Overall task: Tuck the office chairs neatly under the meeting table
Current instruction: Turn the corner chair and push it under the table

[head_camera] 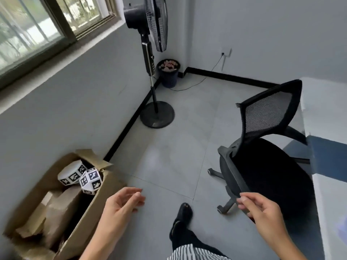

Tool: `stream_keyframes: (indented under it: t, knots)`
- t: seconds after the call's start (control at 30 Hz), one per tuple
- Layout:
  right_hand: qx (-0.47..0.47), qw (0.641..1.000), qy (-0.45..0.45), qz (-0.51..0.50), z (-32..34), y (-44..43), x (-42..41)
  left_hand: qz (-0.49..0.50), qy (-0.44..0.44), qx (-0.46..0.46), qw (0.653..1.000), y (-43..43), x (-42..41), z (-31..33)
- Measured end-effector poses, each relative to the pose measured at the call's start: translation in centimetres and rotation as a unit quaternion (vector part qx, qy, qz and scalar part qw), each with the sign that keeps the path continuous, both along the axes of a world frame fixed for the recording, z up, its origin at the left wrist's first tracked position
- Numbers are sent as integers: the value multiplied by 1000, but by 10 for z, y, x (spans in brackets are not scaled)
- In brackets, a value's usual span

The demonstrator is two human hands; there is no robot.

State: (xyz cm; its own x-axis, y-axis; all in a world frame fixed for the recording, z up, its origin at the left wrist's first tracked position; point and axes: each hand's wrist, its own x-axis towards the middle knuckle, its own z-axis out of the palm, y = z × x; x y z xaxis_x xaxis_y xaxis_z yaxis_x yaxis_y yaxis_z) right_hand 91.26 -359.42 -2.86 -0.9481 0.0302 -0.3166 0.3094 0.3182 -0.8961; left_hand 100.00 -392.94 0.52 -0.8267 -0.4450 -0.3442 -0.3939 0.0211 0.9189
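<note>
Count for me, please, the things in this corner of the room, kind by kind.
Office chair: 1
Meeting table: 1
Standing fan: 1
Waste bin: 1
Cardboard box: 1
Marker-printed blocks: 2
Total: 7

Grey tiled floor [169, 156] is carrying plenty: the office chair [268, 175] is sitting on its casters at right, a fan base [157, 114] is standing by the wall, a bin [168, 77] is in the corner — a cardboard box [43, 184] is lying lower left.

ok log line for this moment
left hand: open, empty | right hand: open, near office chair seat edge | office chair: beside meeting table, not tucked
</note>
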Motion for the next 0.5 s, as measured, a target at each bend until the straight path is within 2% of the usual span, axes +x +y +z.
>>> stream_keyframes:
  t: [0.17, 0.27, 0.5]
  knots:
    - [-12, 999, 9, -36, 8, -40, -115, -30, 16, -8, 999, -36, -123, 23]
    - [-12, 999, 28, -25, 20, -63, -183, -60, 18, -51, 997, -51, -190, 34]
    - [-9, 994, 61, -93, 36, -78, -293, -143, 3, -29, 989, -62, -332, 31]
